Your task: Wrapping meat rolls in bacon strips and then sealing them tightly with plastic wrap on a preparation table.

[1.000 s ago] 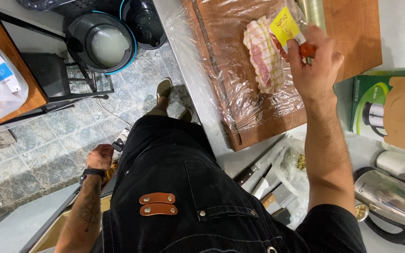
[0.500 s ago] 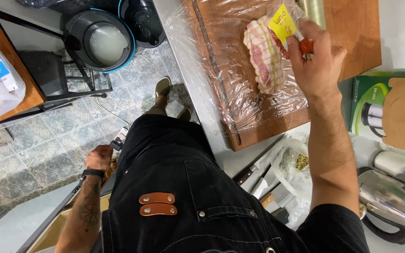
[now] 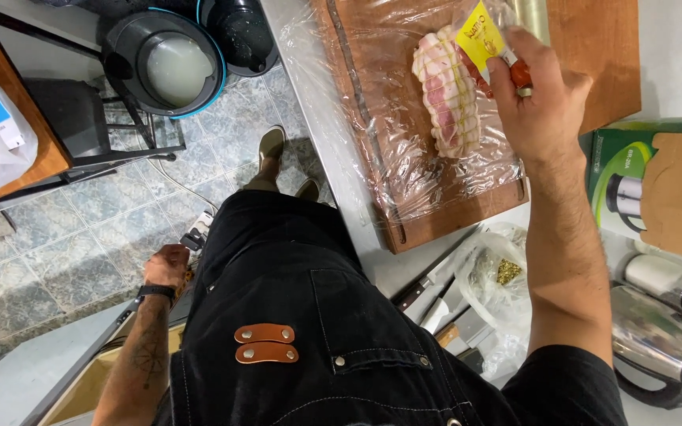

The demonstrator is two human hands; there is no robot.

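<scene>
Right hand (image 3: 542, 102) still grips the yellow packet (image 3: 481, 35) above the tied meat roll (image 3: 445, 91); barely shifted since before.

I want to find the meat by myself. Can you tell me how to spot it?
Look for the big wooden board on the steel counter, covered in clear wrap. The meat lies on that wrap, just under the right hand holding a small yellow packet. It is the only pink and white striped roll, tied round with string.

Right hand (image 3: 542, 102): arm stretched forward, fingers pinched shut in a grip
Left hand (image 3: 169, 264): hanging low at the side, fingers curled closed
</scene>
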